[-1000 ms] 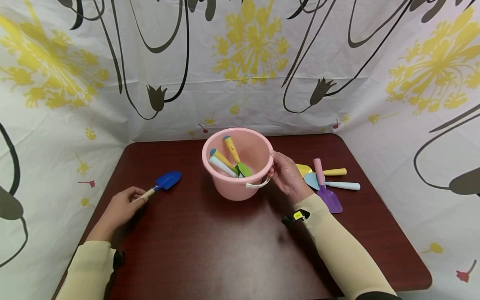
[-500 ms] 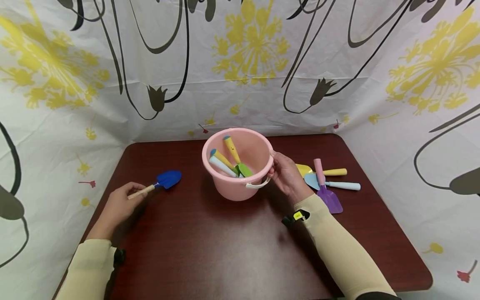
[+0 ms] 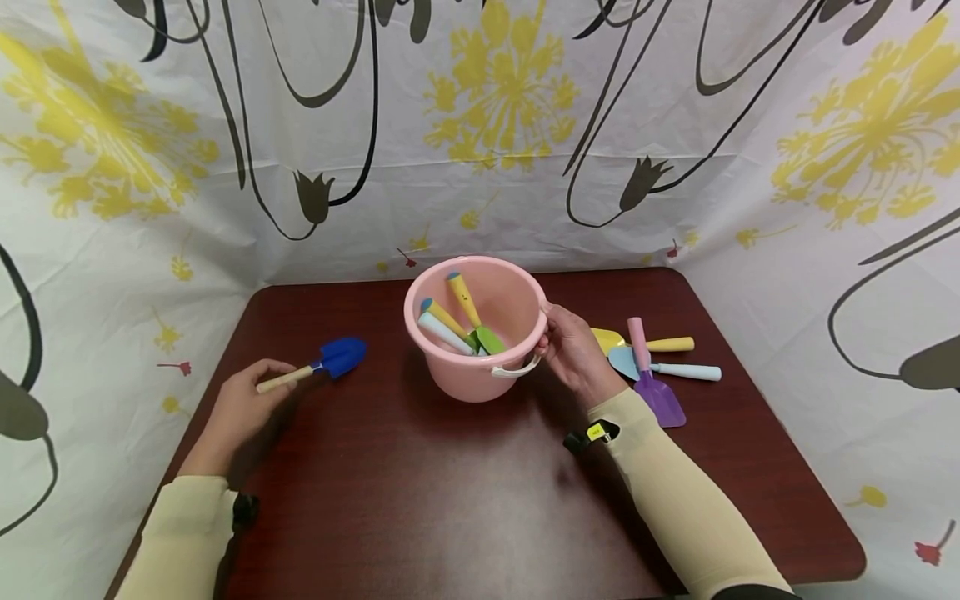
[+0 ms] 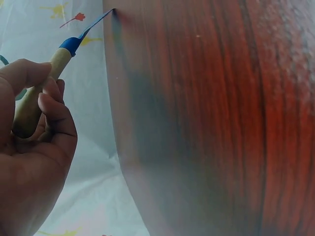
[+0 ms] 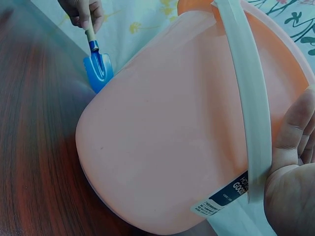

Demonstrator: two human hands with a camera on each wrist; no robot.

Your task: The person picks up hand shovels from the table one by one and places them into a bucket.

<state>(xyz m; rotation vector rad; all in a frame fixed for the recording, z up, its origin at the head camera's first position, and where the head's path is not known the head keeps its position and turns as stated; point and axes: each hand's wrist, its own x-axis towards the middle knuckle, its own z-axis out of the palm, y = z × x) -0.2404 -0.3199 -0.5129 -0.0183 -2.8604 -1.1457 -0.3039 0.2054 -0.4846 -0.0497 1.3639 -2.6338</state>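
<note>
My left hand (image 3: 242,408) pinches the wooden handle of a small blue trowel (image 3: 342,357) at the left of the table. In the left wrist view, thumb and fingers close around that handle (image 4: 59,63), and the blade's tip is at or near the tabletop; I cannot tell if they touch. A pink bucket (image 3: 468,382) stands upright at the middle back, and my right hand (image 3: 576,354) grips its rim on the right side. Inside the bucket lie several hand tools, with yellow handles (image 3: 463,297) and a white handle (image 3: 444,332) showing. In the right wrist view the bucket's white carry handle (image 5: 248,93) hangs down beside my palm.
Right of the bucket, several toy shovels lie crossed on the dark wooden table (image 3: 450,500): a purple shovel (image 3: 660,402) with a pink handle, a light blue tool (image 3: 686,371) and a yellow tool (image 3: 670,344). A patterned curtain (image 3: 487,208) surrounds the table's back and sides.
The blue trowel has shifted slightly right and away from me, and more of its wooden handle shows between my left fingers. My right hand and the bucket stay still.
</note>
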